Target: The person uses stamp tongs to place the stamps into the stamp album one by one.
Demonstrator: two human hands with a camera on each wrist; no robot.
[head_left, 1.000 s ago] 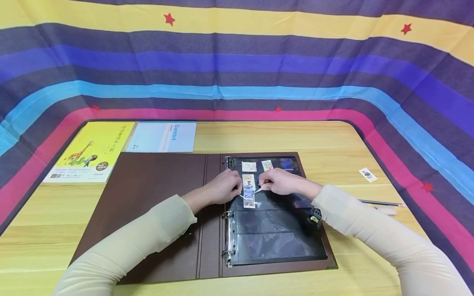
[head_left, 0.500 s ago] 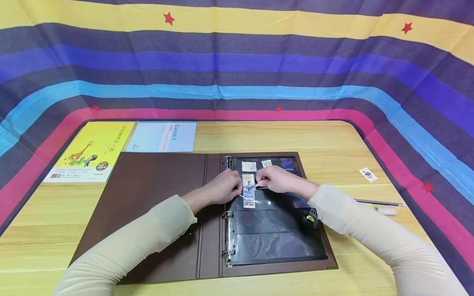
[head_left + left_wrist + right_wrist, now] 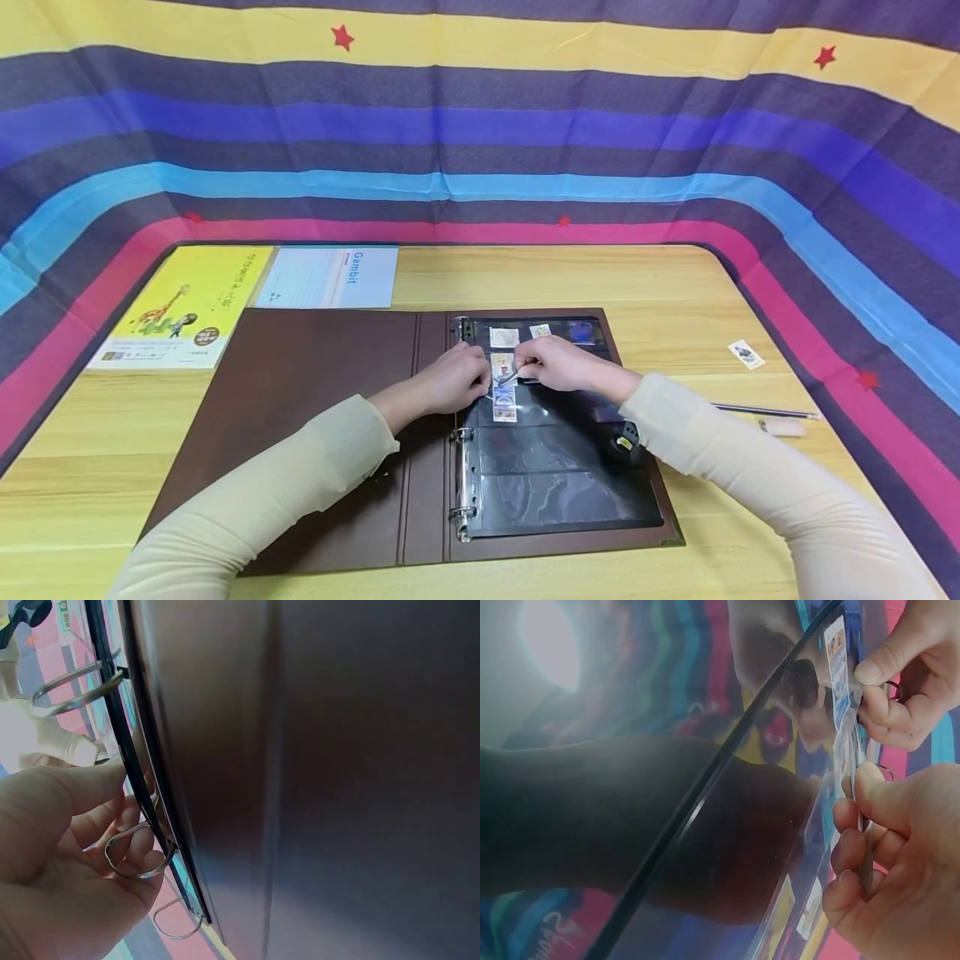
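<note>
A brown ring binder lies open on the wooden table, with a black pocket page on its right half. Several stamps sit in the upper pockets, among them one in the top row and one lower down. My left hand rests beside the rings and pinches the clear pocket film. My right hand grips thin metal tweezers, their tip at the stamp between both hands. The right wrist view shows the tweezers in my curled fingers.
A yellow giraffe book and a pale blue sheet lie at the back left. A loose stamp, a thin pencil-like stick and a small pale eraser-like piece lie right of the binder. Striped cloth surrounds the table.
My right hand has shifted slightly left and up, bringing the tweezers' tip closer to the stamp column. The left hand has stayed put.
</note>
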